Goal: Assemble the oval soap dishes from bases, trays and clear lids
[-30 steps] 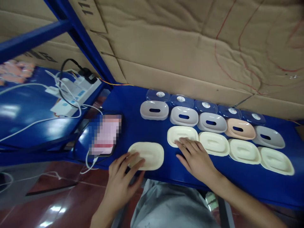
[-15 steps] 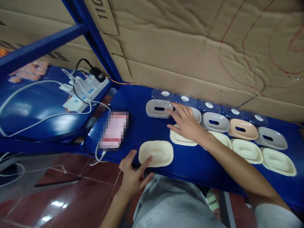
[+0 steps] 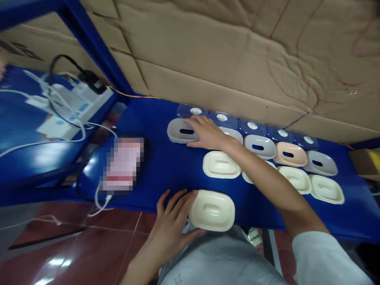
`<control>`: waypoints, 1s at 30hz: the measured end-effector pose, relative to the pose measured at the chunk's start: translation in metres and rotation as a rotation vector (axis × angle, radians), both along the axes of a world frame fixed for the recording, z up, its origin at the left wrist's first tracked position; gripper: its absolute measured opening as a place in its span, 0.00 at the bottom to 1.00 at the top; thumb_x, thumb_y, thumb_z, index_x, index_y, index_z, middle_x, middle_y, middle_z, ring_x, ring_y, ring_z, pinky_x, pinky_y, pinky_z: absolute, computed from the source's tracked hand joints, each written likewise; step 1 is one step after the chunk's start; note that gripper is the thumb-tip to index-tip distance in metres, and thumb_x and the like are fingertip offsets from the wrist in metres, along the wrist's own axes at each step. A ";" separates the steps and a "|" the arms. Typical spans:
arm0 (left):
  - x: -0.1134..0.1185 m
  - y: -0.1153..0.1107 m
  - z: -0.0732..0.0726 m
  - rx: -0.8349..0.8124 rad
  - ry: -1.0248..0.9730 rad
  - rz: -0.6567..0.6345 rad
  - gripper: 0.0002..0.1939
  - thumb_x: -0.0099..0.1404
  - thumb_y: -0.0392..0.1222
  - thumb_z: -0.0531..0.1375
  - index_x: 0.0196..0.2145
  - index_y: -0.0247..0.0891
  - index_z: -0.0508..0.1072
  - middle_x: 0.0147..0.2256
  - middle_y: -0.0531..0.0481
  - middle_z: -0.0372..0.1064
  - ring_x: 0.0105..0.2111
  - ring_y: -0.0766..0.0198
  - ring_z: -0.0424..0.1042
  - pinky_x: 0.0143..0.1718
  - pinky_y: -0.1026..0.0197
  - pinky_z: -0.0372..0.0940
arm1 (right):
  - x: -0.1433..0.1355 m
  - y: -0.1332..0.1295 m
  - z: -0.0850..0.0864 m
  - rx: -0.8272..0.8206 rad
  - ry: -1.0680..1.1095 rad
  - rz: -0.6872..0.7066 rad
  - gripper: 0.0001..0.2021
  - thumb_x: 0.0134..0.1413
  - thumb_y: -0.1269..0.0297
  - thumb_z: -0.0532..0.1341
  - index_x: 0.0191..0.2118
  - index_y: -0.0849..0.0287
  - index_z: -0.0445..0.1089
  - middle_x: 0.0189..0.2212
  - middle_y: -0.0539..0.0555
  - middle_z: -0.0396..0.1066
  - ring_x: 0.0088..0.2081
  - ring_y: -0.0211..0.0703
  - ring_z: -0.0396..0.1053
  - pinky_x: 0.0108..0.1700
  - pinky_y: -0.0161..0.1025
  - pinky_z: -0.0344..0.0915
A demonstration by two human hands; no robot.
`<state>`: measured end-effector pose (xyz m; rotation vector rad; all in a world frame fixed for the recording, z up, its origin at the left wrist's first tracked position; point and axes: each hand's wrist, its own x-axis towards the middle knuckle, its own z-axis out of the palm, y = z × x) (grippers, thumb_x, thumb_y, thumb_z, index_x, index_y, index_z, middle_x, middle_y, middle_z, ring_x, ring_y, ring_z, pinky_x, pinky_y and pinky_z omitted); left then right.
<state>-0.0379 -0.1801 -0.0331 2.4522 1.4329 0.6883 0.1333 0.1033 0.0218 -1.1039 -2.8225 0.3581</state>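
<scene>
At 6 o'clock, by the near edge of the smooth blue desk, the left hand grasps the left end of a glossy, cream oval dish, thumb at its near rim. Just off centre toward 10 o'clock, the right hand spans the right end of a grey slotted dish, its grip's firmness unclear; rounded plastic dishes reach toward 3 o'clock, beneath creased cardboard at 12.

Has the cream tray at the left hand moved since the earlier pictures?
Yes. Against the phone, the cream tray at the left hand has shifted to the right, farther from it, and closer to the wearer.
</scene>
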 end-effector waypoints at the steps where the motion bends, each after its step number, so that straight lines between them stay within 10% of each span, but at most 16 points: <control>1: 0.013 0.004 0.001 0.006 -0.007 -0.001 0.43 0.77 0.60 0.63 0.77 0.35 0.55 0.62 0.36 0.77 0.61 0.42 0.73 0.72 0.37 0.45 | -0.001 0.000 0.002 0.002 0.021 0.004 0.44 0.60 0.54 0.75 0.76 0.60 0.58 0.74 0.68 0.60 0.73 0.68 0.59 0.72 0.63 0.60; 7: 0.061 0.021 -0.001 0.059 0.004 0.010 0.51 0.79 0.67 0.56 0.81 0.28 0.42 0.57 0.32 0.78 0.54 0.41 0.75 0.64 0.39 0.55 | 0.037 -0.037 0.030 0.105 0.283 0.001 0.40 0.60 0.54 0.75 0.72 0.58 0.61 0.71 0.67 0.63 0.72 0.64 0.61 0.73 0.62 0.59; 14: 0.056 0.023 -0.007 0.095 -0.048 0.066 0.57 0.79 0.71 0.51 0.80 0.27 0.26 0.56 0.31 0.79 0.53 0.41 0.77 0.62 0.39 0.60 | 0.160 -0.198 0.023 -0.022 0.301 -0.205 0.46 0.64 0.47 0.72 0.79 0.46 0.50 0.73 0.65 0.63 0.74 0.67 0.61 0.69 0.68 0.66; 18: 0.056 0.026 -0.008 0.062 -0.060 0.036 0.61 0.76 0.73 0.54 0.80 0.30 0.24 0.57 0.31 0.79 0.55 0.40 0.77 0.62 0.38 0.61 | 0.181 -0.263 0.002 -0.086 0.214 -0.331 0.46 0.66 0.52 0.70 0.81 0.42 0.44 0.74 0.66 0.62 0.74 0.70 0.61 0.66 0.72 0.68; 30: 0.053 0.026 -0.004 0.034 -0.064 -0.037 0.66 0.72 0.63 0.68 0.81 0.34 0.25 0.61 0.29 0.75 0.56 0.39 0.76 0.63 0.35 0.63 | 0.164 -0.256 -0.005 -0.064 0.139 -0.183 0.44 0.69 0.55 0.66 0.82 0.47 0.44 0.78 0.63 0.56 0.75 0.71 0.60 0.65 0.72 0.71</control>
